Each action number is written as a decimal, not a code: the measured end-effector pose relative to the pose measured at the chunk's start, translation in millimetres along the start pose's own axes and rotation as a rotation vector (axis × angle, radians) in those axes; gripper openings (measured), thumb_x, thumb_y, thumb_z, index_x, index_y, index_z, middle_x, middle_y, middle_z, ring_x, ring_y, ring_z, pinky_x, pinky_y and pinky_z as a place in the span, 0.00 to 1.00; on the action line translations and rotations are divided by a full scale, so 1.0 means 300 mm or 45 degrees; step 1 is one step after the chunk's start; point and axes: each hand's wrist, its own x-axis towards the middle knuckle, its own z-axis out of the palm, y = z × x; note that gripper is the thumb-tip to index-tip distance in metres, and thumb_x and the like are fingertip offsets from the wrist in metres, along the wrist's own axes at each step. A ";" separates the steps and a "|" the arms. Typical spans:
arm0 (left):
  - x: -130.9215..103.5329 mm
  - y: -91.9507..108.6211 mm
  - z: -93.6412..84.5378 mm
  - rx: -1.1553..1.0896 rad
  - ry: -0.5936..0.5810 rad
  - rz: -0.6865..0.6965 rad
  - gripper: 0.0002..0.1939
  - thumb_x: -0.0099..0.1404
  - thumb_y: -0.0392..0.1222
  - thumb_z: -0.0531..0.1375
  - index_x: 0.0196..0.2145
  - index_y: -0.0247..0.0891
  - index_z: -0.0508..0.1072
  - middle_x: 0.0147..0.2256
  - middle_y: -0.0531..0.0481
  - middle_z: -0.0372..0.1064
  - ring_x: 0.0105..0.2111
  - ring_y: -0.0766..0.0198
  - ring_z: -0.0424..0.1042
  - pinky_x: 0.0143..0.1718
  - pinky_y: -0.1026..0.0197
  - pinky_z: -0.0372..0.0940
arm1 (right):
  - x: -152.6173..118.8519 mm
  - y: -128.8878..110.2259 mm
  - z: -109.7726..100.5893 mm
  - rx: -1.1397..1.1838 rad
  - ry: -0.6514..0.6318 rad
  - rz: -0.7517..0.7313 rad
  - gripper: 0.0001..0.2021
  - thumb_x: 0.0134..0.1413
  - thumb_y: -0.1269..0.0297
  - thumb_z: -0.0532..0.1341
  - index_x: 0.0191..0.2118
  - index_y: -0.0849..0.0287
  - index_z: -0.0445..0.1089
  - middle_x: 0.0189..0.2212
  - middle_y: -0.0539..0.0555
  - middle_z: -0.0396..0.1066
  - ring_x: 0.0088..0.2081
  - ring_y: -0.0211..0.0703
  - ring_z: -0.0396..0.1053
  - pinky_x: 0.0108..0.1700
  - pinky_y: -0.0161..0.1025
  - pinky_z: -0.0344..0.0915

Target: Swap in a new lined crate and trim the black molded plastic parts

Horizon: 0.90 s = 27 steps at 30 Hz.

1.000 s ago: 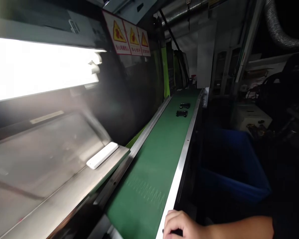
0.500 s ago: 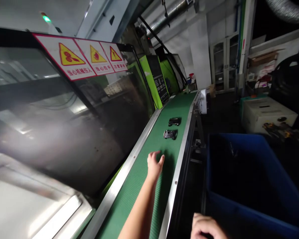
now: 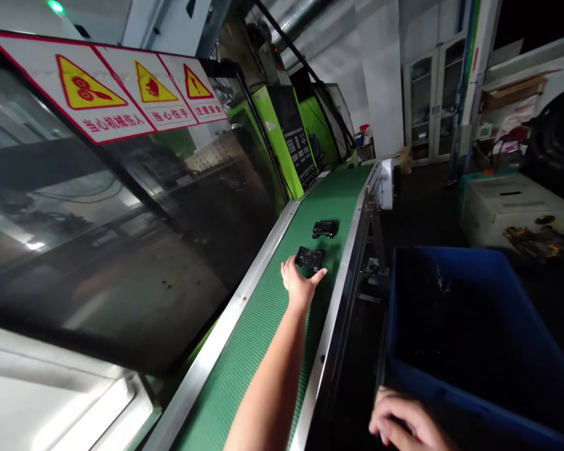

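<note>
Two black molded plastic parts lie one behind the other on the green conveyor belt (image 3: 244, 363). My left hand (image 3: 301, 285) reaches over the belt to the nearer black part (image 3: 310, 257). Its fingers are spread, with the fingertips at the part's left side and the thumb near its right front corner; it is not closed round the part. Just beyond lies the farther black part (image 3: 324, 228), untouched. Low on the right, my right hand (image 3: 407, 418) is held in front of the blue bin with its fingers curled in, and nothing shows in it.
Metal rails (image 3: 244, 299) edge the belt on both sides. To the right stands a deep blue bin (image 3: 451, 252), dark inside. A machine with a dark window and warning signs (image 3: 108, 88) borders the left side, with a green control panel (image 3: 294, 141) farther along. A pale box (image 3: 521, 203) sits behind the bin.
My left hand has moved forward along the belt to the nearer black part, fingers spread. That part appears slightly turned and closer. My right hand shows a little more, still curled.
</note>
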 end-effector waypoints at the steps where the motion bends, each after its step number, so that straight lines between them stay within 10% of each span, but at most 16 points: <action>1: -0.033 -0.001 -0.050 -0.017 -0.003 0.047 0.50 0.51 0.57 0.74 0.63 0.34 0.60 0.64 0.28 0.59 0.71 0.36 0.46 0.68 0.32 0.48 | 0.005 -0.014 0.007 0.001 -0.006 -0.023 0.19 0.69 0.51 0.55 0.32 0.57 0.74 0.27 0.53 0.71 0.31 0.42 0.71 0.41 0.38 0.69; 14: -0.792 0.058 -0.951 0.170 0.258 0.005 0.54 0.55 0.66 0.67 0.71 0.51 0.48 0.69 0.40 0.52 0.73 0.40 0.41 0.71 0.30 0.43 | -0.079 -0.085 0.335 0.038 -0.379 -0.231 0.17 0.71 0.57 0.54 0.32 0.58 0.72 0.26 0.54 0.70 0.31 0.43 0.71 0.35 0.37 0.67; 27: -1.434 -0.055 -1.459 0.524 0.569 -0.450 0.55 0.51 0.56 0.74 0.70 0.46 0.53 0.65 0.37 0.52 0.68 0.40 0.53 0.67 0.36 0.55 | -0.326 -0.125 0.799 0.113 -0.962 -0.166 0.13 0.71 0.60 0.55 0.38 0.55 0.74 0.32 0.53 0.68 0.36 0.42 0.68 0.41 0.37 0.65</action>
